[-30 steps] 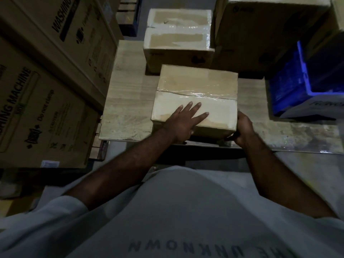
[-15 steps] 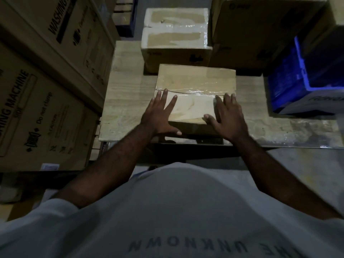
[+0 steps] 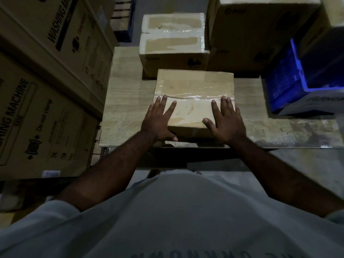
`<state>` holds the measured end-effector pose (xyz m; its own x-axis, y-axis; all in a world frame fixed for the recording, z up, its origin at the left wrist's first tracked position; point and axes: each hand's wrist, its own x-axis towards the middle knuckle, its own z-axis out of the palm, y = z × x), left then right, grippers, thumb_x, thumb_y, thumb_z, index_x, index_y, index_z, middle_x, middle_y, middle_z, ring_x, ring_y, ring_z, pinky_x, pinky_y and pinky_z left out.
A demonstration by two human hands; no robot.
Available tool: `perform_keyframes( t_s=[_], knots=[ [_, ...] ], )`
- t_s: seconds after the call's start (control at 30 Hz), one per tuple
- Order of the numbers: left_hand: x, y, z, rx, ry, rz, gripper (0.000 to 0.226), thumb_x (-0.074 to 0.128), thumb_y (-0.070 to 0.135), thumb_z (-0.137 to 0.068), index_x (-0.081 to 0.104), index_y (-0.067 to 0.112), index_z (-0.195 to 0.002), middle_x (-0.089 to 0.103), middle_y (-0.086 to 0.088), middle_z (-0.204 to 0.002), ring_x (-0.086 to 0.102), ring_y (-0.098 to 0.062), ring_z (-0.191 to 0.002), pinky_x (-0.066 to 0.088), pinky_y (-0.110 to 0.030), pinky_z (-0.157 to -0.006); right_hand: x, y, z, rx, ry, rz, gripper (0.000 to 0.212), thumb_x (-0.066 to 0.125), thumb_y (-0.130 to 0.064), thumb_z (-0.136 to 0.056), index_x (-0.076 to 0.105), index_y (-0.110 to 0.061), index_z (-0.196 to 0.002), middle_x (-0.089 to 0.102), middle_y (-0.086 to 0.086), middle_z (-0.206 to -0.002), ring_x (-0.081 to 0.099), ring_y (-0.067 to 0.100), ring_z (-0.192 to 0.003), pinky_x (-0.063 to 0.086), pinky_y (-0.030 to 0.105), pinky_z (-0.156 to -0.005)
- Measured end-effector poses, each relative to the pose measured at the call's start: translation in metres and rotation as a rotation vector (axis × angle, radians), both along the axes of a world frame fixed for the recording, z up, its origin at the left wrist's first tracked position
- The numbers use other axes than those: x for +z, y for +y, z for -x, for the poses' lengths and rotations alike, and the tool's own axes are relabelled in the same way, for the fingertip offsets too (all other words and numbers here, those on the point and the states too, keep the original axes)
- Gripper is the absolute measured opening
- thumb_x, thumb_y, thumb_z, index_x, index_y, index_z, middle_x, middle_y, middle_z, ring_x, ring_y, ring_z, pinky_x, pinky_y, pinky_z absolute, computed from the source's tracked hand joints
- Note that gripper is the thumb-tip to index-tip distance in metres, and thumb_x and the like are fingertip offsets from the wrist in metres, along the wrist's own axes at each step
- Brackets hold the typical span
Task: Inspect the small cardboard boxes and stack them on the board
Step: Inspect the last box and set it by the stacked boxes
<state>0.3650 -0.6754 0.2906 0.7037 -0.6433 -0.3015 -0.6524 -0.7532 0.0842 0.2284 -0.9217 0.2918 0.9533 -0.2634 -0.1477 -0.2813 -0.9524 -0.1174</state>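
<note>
Head view, dim warehouse light, left to right. Far left: stacked washing-machine cartons (image 3: 46,94), tall, printed sides facing in, close against the board's left edge. Next: pale wooden board (image 3: 126,101), lying flat, near edge toward the person. On it, near the front edge: small cardboard box (image 3: 193,90), top seam taped with clear tape, sitting flat. Left hand (image 3: 158,121) laid palm-down over the box's near left corner, fingers spread and flat on the top flap, thumb down against the front face. Right hand (image 3: 227,121) palm-down on the near right corner, fingers spread, thumb angled inward across the flap. Behind, touching or just short of the front box, hard to tell in this light: second taped box (image 3: 173,43). Right of that: larger brown carton (image 3: 256,34). Far right: blue crate (image 3: 294,81) resting on the board.
</note>
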Motion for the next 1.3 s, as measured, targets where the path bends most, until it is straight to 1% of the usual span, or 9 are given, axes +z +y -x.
perform_keyframes(
  t_s=[0.17,0.23,0.33,0.53,0.73,0.9,1.03,1.17,1.3],
  knots=[
    [0.006,-0.001,-0.002,0.030,0.032,0.066,0.137,0.051,0.102,-0.058,0.001,0.031,-0.164,-0.008,-0.011,-0.171,-0.009,-0.034,-0.157,-0.001,-0.050,-0.126,0.004,0.002,-0.001,0.008,0.031,0.026,0.091,0.006,-0.076,-0.097,0.016,-0.018,-0.166,0.008,0.022,-0.172,0.004,0.036,-0.160,0.013,0.059,-0.126],
    [0.015,-0.010,-0.006,0.024,-0.018,0.061,0.131,0.029,0.107,-0.061,0.013,0.027,-0.163,0.011,-0.017,-0.168,0.009,-0.039,-0.154,0.006,-0.053,-0.126,0.008,0.003,-0.004,0.020,0.037,0.053,0.090,0.007,-0.074,-0.098,0.021,-0.013,-0.164,0.013,0.027,-0.170,0.008,0.039,-0.159,0.011,0.059,-0.127],
    [0.025,-0.027,-0.020,-0.003,-0.106,0.047,0.124,0.021,0.104,-0.067,0.026,0.020,-0.157,0.034,-0.022,-0.153,0.033,-0.040,-0.140,0.020,-0.056,-0.121,0.016,-0.001,-0.017,0.023,0.016,0.016,0.085,0.017,-0.068,-0.100,0.029,-0.008,-0.159,0.018,0.030,-0.167,0.011,0.042,-0.158,0.012,0.058,-0.127],
    [0.026,-0.045,-0.043,0.041,-0.002,0.019,0.120,0.031,0.098,-0.075,0.005,0.021,-0.164,-0.009,-0.017,-0.170,-0.005,-0.035,-0.158,0.003,-0.051,-0.127,0.018,-0.019,-0.041,0.012,0.002,-0.051,0.086,0.026,-0.066,-0.103,0.012,-0.006,-0.165,0.002,0.024,-0.172,-0.001,0.038,-0.160,0.010,0.057,-0.128],
    [0.015,-0.042,-0.047,0.073,0.021,0.033,0.122,0.027,0.101,-0.073,-0.003,0.025,-0.164,-0.017,-0.013,-0.170,-0.013,-0.030,-0.157,-0.002,-0.050,-0.126,0.008,-0.026,-0.046,0.005,-0.004,-0.047,0.088,0.022,-0.069,-0.104,0.008,-0.009,-0.166,-0.001,0.021,-0.173,-0.002,0.034,-0.161,0.006,0.054,-0.128],
    [0.014,-0.043,-0.051,0.115,0.054,0.104,0.115,0.032,0.098,-0.075,0.013,0.026,-0.163,-0.008,-0.010,-0.172,-0.006,-0.029,-0.158,0.000,-0.053,-0.125,0.007,-0.026,-0.050,0.017,-0.044,-0.035,0.079,0.030,-0.060,-0.105,0.027,-0.003,-0.159,0.015,0.027,-0.169,0.011,0.039,-0.159,0.014,0.057,-0.127],
    [0.021,-0.051,-0.064,0.092,0.020,0.150,0.093,0.040,0.092,-0.077,0.047,0.025,-0.141,0.014,-0.007,-0.171,0.007,-0.034,-0.157,0.009,-0.063,-0.122,0.016,-0.031,-0.064,0.041,-0.183,-0.025,0.054,0.041,-0.052,-0.099,0.051,-0.005,-0.125,0.046,0.026,-0.142,0.039,0.043,-0.141,0.033,0.056,-0.115],
    [0.030,-0.066,-0.083,0.040,-0.005,0.089,0.113,0.042,0.094,-0.074,0.031,0.017,-0.156,0.007,0.000,-0.172,0.003,-0.033,-0.158,0.004,-0.063,-0.123,0.017,-0.044,-0.084,0.008,-0.098,-0.059,0.077,0.036,-0.060,-0.103,0.025,-0.009,-0.160,0.013,0.027,-0.169,0.008,0.041,-0.158,0.013,0.062,-0.125],
    [0.028,-0.064,-0.091,0.098,0.033,0.075,0.121,0.039,0.096,-0.074,0.006,0.022,-0.164,-0.001,0.004,-0.173,-0.001,-0.033,-0.158,0.002,-0.063,-0.124,0.008,-0.050,-0.086,-0.021,-0.032,-0.096,0.084,0.026,-0.066,-0.103,0.009,-0.013,-0.166,-0.003,0.023,-0.172,-0.003,0.038,-0.160,0.009,0.058,-0.127]
  ],
)
